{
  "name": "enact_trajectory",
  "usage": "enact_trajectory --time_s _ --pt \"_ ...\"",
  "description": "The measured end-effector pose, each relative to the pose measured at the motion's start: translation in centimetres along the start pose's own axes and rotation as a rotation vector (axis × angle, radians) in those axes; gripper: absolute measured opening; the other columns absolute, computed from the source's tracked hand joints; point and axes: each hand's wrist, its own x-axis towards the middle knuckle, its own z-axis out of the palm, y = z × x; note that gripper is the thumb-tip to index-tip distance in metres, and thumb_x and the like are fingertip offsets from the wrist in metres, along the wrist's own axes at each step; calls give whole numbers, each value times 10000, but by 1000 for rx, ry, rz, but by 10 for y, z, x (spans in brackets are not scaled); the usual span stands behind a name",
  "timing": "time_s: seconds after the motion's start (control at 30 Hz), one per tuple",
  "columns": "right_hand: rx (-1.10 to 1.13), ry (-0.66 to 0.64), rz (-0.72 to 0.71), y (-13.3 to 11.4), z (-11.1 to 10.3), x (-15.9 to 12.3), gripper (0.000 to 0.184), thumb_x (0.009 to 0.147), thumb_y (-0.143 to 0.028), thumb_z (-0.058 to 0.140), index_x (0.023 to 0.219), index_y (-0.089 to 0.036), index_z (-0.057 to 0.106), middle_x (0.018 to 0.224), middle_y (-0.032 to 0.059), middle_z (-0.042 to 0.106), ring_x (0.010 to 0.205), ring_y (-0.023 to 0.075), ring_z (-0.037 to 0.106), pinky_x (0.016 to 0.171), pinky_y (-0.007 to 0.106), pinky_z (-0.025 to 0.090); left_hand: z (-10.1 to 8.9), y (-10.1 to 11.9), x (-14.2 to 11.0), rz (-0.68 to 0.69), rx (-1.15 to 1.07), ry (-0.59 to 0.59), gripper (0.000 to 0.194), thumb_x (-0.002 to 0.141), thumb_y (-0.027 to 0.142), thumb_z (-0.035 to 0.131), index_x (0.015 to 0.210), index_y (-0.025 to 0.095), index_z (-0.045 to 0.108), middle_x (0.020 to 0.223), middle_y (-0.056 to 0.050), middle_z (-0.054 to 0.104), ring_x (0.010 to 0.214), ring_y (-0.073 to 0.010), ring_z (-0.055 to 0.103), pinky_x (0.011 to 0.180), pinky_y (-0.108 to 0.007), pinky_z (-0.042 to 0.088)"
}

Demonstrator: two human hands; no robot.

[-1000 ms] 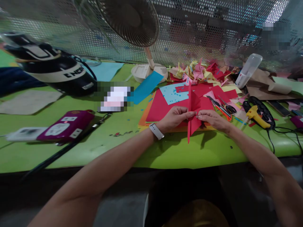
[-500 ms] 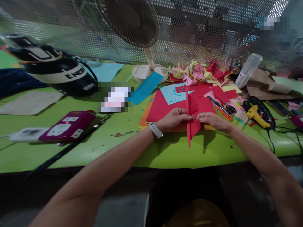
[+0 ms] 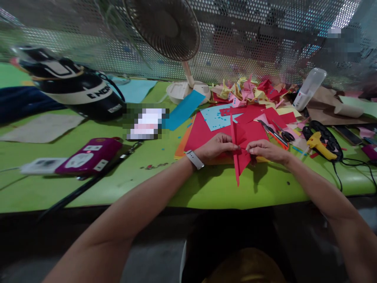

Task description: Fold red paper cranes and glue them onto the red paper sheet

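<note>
A folded red paper piece (image 3: 242,162), pointed at its lower end, is held between my two hands above the table's front part. My left hand (image 3: 219,147), with a pale watch strap at the wrist, pinches its left edge between thumb and fingers. From the other side, my right hand (image 3: 263,150) pinches the paper near its middle. Some of its folds are hidden by my fingers. Beneath lie red paper sheets (image 3: 198,135) over orange ones, with a light blue sheet (image 3: 211,121) carrying small blue bits behind.
Folded paper shapes (image 3: 250,90) are heaped at the back, near a fan (image 3: 188,84). To the right lie a utility knife (image 3: 273,135), scissors (image 3: 285,135) and a yellow glue gun (image 3: 319,145) with a cord. A black bottle (image 3: 79,92), purple power strip (image 3: 90,157) and phone (image 3: 147,124) are left.
Both hands keep their pinch on the red paper. Its lower tip has swung slightly to the right, and the whole view has shifted a little.
</note>
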Motion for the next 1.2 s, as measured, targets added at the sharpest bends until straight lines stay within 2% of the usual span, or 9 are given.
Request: enact_trajectory --time_s 0.2,0.47,0.53,0.67,0.87,1.0,1.07,1.13,1.2 --pt "40 -21 37 0 -2 0 95 877 -242 539 824 -176 582 707 -10 592 659 123 564 700 284 464 -1 1 -1 -10 11 1 137 630 245 793 576 157 702 595 -20 691 553 -103 581 562 -222 449" --pt "11 -2 13 -1 -2 -2 120 862 -279 524 841 -172 574 705 -4 594 643 130 570 671 284 464 -3 3 -1 -15 8 -11 165 619 261 805 580 154 687 594 -10 678 551 -106 573 566 -223 455" --pt "-66 46 -2 -1 -2 0 133 873 -294 501 845 -178 559 702 -8 574 647 137 556 668 291 456 -4 2 1 7 2 13 189 624 276 814 582 153 677 592 -2 661 557 -101 565 568 -219 455" --pt "-320 274 -42 1 -2 3 149 905 -297 449 828 -194 525 692 -23 521 635 135 486 644 283 400 -5 2 6 79 -45 87 266 649 375 844 654 156 693 594 30 623 558 -73 531 571 -193 447" --pt "-645 391 -126 4 -4 5 153 914 -312 448 825 -213 524 688 -16 526 659 146 476 672 285 368 1 -1 6 -20 -24 26 342 666 454 860 690 156 693 649 17 655 569 -78 536 550 -202 438" --pt "-751 532 -181 8 -7 3 130 894 -290 484 866 -213 584 813 49 637 745 190 558 738 328 430 1 -4 8 23 -78 64 330 707 430 844 679 146 679 626 26 636 563 -72 527 564 -208 439" --pt "-835 635 -268 8 -8 1 140 866 -250 516 951 -217 623 923 82 676 863 226 605 833 374 468 0 -4 8 50 -112 99 312 734 418 831 711 142 686 652 22 652 589 -73 551 596 -210 456" --pt "-939 667 -406 8 -5 -1 280 832 -214 556 1099 -229 639 1116 107 679 1063 267 607 969 443 461 0 -3 8 59 -161 124 304 733 407 837 746 141 691 683 18 671 617 -77 581 627 -211 474" --pt "-1034 609 -535 7 -2 -2 415 819 -188 585 1226 -253 629 1337 110 606 1268 291 527 1084 502 404 2 -1 7 42 -227 134 298 710 383 859 774 144 693 708 14 685 641 -88 611 656 -221 498"
